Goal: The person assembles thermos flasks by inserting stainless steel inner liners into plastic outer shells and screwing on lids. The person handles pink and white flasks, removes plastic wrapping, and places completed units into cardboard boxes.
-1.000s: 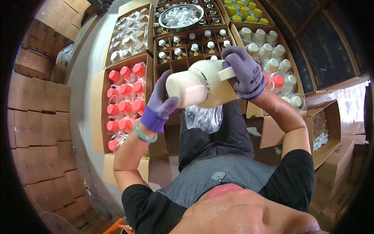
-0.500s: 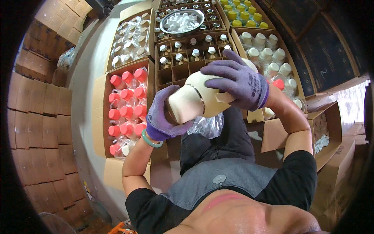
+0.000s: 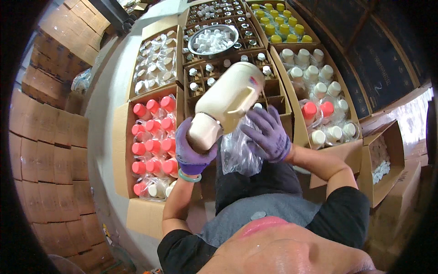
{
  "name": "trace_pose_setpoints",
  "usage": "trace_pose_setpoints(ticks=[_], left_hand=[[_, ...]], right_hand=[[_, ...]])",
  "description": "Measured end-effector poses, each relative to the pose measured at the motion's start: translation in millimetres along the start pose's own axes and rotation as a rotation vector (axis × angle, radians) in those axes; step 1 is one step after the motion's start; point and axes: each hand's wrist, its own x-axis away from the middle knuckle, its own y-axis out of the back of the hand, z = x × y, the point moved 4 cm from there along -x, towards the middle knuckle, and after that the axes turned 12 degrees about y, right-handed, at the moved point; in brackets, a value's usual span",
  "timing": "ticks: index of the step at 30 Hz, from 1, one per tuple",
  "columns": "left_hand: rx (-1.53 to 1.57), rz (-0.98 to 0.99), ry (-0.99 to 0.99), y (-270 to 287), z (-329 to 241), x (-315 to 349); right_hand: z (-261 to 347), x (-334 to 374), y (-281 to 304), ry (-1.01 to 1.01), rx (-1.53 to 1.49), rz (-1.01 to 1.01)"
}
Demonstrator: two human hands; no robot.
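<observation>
Only one of the two purple-gloved hands has hold of the cream jug (image 3: 228, 93), which is at twelve o'clock from the person (image 3: 269, 204). The left hand (image 3: 188, 148) curls round its wide cap (image 3: 205, 132), apparently taking the weight from below, while the base slants up toward one o'clock. The right hand (image 3: 270, 135) is loosely open, gripping nothing I can see, just below the handle (image 3: 246, 102); whether it touches the clear bag (image 3: 238, 153) I cannot tell. Beyond, the divided box (image 3: 275, 102) seems made to keep its white-capped bottles (image 3: 193, 86) apart.
</observation>
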Motion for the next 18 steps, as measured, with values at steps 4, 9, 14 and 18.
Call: trace_pose_setpoints(ticks=[4,9,14,18], left_hand=[[0.05,-0.022,0.038,21,20,-1],[0.277,0.144,-0.176,42,21,21],[0.887,0.372,0.478,32,56,26],[1.28,0.399,1.06,-2,113,51]], right_hand=[[-69,35,-16,-0.331,-0.314,-0.387],[-138,42,-30,-0.763,-1.599,-0.145],[-117,59,-30,-0.747,-1.691,0.136],[-90,33,-5,-0.438,-1.235,0.022]])
